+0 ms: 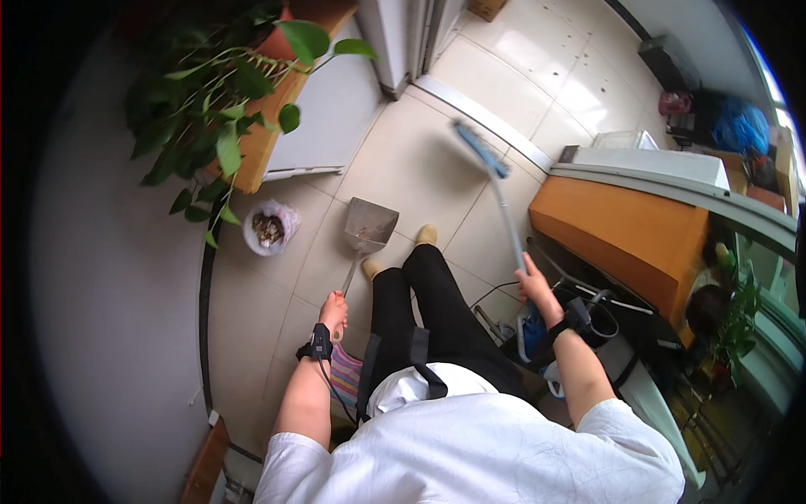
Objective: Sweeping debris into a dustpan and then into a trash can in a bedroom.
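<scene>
My left hand (334,312) grips the handle of a metal dustpan (373,220), whose pan holds some brownish debris and sits in front of my feet. In my right hand (536,283) is the pale handle of a broom (482,150) with a blue head. The broom head is by the door threshold (485,123), at the far side of the tiled floor; I cannot tell whether its bristles touch the tiles. To the left of the dustpan stands a small lined waste bin (272,228) with mixed rubbish inside.
A trailing potted plant (227,120) hangs over a wooden top (258,154) at upper left. An orange-brown wooden cabinet (617,227) rises on the right. Beyond the threshold, small scraps (585,55) dot the tiles, with a blue plastic bag (742,125) at far right.
</scene>
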The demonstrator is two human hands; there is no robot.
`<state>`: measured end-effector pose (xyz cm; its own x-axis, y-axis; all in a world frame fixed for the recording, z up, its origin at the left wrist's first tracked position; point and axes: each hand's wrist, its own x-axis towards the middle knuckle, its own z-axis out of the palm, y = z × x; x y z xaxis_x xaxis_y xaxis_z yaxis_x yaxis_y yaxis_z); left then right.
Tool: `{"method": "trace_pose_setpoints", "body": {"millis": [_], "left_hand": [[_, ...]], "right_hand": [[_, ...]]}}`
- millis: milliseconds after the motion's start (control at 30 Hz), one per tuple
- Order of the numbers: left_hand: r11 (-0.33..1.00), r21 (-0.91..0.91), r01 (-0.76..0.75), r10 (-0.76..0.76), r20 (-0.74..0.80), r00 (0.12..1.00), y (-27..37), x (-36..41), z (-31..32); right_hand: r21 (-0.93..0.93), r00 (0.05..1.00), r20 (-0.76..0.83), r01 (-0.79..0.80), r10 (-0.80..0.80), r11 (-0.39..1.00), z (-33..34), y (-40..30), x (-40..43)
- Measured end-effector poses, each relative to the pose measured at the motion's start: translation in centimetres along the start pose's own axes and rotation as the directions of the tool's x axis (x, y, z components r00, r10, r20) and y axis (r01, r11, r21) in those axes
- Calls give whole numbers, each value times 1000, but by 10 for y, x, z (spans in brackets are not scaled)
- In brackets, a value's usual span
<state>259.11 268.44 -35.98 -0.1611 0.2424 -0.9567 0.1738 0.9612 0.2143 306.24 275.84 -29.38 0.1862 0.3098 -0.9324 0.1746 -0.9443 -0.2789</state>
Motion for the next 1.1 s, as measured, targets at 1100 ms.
{"method": "trace_pose_setpoints", "body": {"millis": [1100], "left_hand": [[828,-549,115,-203,-102,974,-383,-79,-42]], "right_hand": [[-786,882,451,464,-136,408,358,21,1]]}}
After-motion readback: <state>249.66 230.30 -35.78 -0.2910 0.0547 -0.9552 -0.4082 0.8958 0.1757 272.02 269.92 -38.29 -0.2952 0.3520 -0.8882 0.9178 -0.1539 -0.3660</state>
